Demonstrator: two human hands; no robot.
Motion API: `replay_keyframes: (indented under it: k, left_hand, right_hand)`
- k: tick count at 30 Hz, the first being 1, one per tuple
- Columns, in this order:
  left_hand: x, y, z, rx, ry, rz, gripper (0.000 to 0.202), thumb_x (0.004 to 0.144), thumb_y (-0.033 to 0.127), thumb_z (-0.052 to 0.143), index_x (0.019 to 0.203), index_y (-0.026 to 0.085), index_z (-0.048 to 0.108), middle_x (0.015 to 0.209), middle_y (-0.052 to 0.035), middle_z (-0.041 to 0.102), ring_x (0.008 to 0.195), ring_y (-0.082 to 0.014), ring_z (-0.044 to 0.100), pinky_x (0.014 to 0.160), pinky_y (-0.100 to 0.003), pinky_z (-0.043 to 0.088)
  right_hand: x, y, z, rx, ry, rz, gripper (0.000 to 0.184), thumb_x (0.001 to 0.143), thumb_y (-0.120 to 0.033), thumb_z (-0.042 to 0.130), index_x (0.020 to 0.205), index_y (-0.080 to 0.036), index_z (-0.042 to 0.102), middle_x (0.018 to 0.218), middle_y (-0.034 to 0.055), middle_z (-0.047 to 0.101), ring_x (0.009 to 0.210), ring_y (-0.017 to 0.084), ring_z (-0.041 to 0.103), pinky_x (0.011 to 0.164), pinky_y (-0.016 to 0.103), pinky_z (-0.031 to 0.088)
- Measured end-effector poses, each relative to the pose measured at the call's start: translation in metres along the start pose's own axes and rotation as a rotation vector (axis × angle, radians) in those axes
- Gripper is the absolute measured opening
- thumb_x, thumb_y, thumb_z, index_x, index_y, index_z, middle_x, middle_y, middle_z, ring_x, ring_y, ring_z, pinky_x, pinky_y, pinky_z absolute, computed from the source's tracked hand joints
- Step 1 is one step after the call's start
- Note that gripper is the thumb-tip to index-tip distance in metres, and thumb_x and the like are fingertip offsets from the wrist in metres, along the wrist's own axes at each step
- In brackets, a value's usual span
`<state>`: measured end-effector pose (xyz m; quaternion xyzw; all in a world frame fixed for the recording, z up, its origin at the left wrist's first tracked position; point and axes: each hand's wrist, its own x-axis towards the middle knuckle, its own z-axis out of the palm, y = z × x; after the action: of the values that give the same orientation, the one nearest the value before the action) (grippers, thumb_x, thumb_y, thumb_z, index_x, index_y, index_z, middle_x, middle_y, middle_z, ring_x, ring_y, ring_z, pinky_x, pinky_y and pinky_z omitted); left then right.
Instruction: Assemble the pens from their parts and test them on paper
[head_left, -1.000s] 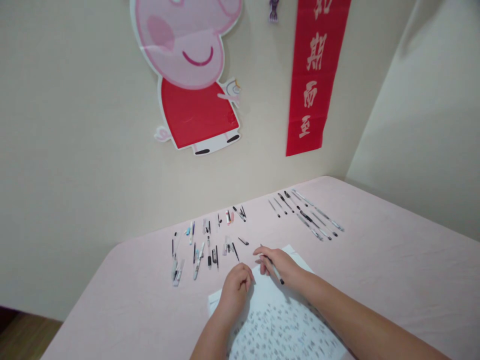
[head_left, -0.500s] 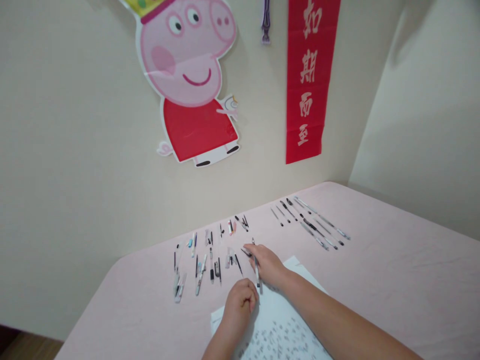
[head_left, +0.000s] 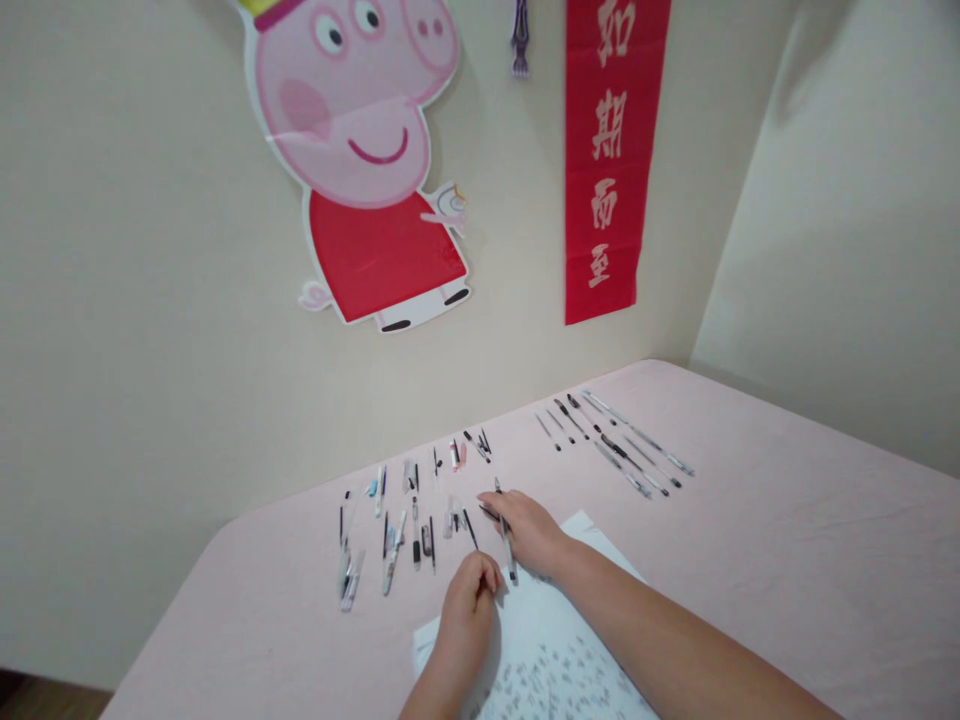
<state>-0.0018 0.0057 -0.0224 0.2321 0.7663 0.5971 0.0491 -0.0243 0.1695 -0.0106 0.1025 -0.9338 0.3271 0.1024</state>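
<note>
My right hand (head_left: 527, 535) is closed round a pen (head_left: 508, 547) with a clear barrel and black tip, at the far edge of a white sheet of paper (head_left: 555, 640) covered in handwriting. Its fingertips reach a small black pen part (head_left: 487, 511) lying on the pink table (head_left: 750, 540). My left hand (head_left: 466, 600) rests curled on the paper's near left corner, fingers pinched together; whether anything is in them I cannot see.
Several pen parts and caps (head_left: 405, 520) lie in rows left of my hands. Several whole pens (head_left: 615, 445) lie in a row at the far right. A cartoon pig cutout (head_left: 367, 160) and a red banner (head_left: 607, 150) hang on the wall behind.
My right hand has swung the pen from pointing down-right to nearly upright and reached forward-left to the small black part. My left hand stayed curled on the paper. The camera tilted up slightly.
</note>
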Motion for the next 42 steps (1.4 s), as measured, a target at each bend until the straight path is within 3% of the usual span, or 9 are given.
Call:
replay_keyframes:
  k: [9, 15, 18, 23, 31, 36, 39, 42]
  left_hand:
    - [-0.001, 0.007, -0.001, 0.028, -0.018, -0.06, 0.016, 0.071, 0.009, 0.044, 0.073, 0.02, 0.056, 0.071, -0.0016, 0.056, 0.071, -0.0177, 0.053, 0.067, -0.028, 0.04]
    - [0.003, 0.001, -0.002, -0.122, 0.093, -0.124, 0.007, 0.077, 0.024, 0.056, 0.081, 0.019, 0.058, 0.068, -0.0005, 0.057, 0.064, -0.0156, 0.054, 0.062, -0.028, 0.043]
    - [0.007, 0.003, -0.004, -0.246, 0.156, -0.202, 0.022, 0.076, 0.038, 0.062, 0.087, 0.018, 0.06, 0.068, -0.0013, 0.06, 0.063, -0.0155, 0.056, 0.062, -0.028, 0.046]
    - [0.005, 0.011, -0.006, -0.383, 0.231, -0.304, 0.045, 0.069, 0.05, 0.069, 0.098, 0.016, 0.065, 0.09, -0.0092, 0.068, 0.073, -0.0183, 0.062, 0.07, -0.031, 0.05]
    - [0.006, 0.008, -0.01, -0.525, 0.244, -0.34, 0.038, 0.067, 0.044, 0.074, 0.091, 0.016, 0.067, 0.089, -0.0087, 0.068, 0.083, -0.0195, 0.063, 0.075, -0.029, 0.049]
    - [0.008, 0.011, -0.009, -0.593, 0.269, -0.364, 0.036, 0.064, 0.041, 0.077, 0.087, 0.015, 0.065, 0.081, -0.0057, 0.067, 0.071, -0.0154, 0.062, 0.066, -0.026, 0.05]
    - [0.007, 0.014, -0.008, -0.556, 0.281, -0.363, 0.036, 0.066, 0.041, 0.075, 0.088, 0.016, 0.063, 0.078, -0.0043, 0.066, 0.062, -0.0124, 0.06, 0.058, -0.023, 0.048]
    - [0.007, 0.015, -0.007, -0.497, 0.286, -0.38, 0.037, 0.065, 0.041, 0.075, 0.089, 0.015, 0.063, 0.077, -0.0047, 0.067, 0.06, -0.0128, 0.061, 0.056, -0.023, 0.048]
  right_hand:
    - [0.0, 0.011, 0.008, 0.136, 0.11, 0.048, 0.058, 0.069, -0.005, 0.061, 0.124, -0.02, 0.053, 0.103, 0.0064, 0.065, 0.095, 0.021, 0.058, 0.087, 0.031, 0.043]
    - [-0.001, 0.008, 0.007, 0.273, 0.185, 0.007, 0.057, 0.069, -0.006, 0.064, 0.122, -0.023, 0.053, 0.103, 0.0043, 0.063, 0.089, 0.019, 0.057, 0.084, 0.033, 0.044]
    - [-0.004, -0.001, 0.003, 0.326, 0.197, -0.046, 0.056, 0.069, -0.006, 0.064, 0.121, -0.024, 0.053, 0.103, 0.0037, 0.063, 0.087, 0.017, 0.057, 0.082, 0.032, 0.045]
    - [-0.012, -0.023, -0.002, 0.306, 0.158, -0.124, 0.051, 0.072, -0.01, 0.063, 0.12, -0.023, 0.054, 0.103, 0.0053, 0.061, 0.087, 0.017, 0.057, 0.08, 0.03, 0.046]
    - [-0.017, -0.037, -0.002, 0.145, 0.024, -0.295, 0.049, 0.075, -0.015, 0.059, 0.123, -0.022, 0.052, 0.101, 0.007, 0.061, 0.089, 0.02, 0.055, 0.078, 0.031, 0.045]
    - [-0.018, -0.035, -0.004, 0.239, 0.105, -0.373, 0.042, 0.08, -0.018, 0.053, 0.121, -0.02, 0.051, 0.1, 0.0086, 0.062, 0.089, 0.02, 0.055, 0.079, 0.032, 0.046]
    - [-0.017, -0.03, -0.001, 0.387, 0.197, -0.332, 0.033, 0.088, -0.028, 0.046, 0.119, -0.018, 0.052, 0.096, 0.0084, 0.063, 0.084, 0.018, 0.057, 0.079, 0.033, 0.046]
    - [-0.016, -0.025, 0.0, 0.6, 0.189, -0.146, 0.039, 0.093, -0.043, 0.038, 0.118, -0.019, 0.056, 0.081, 0.0036, 0.061, 0.065, 0.014, 0.055, 0.065, 0.028, 0.047]
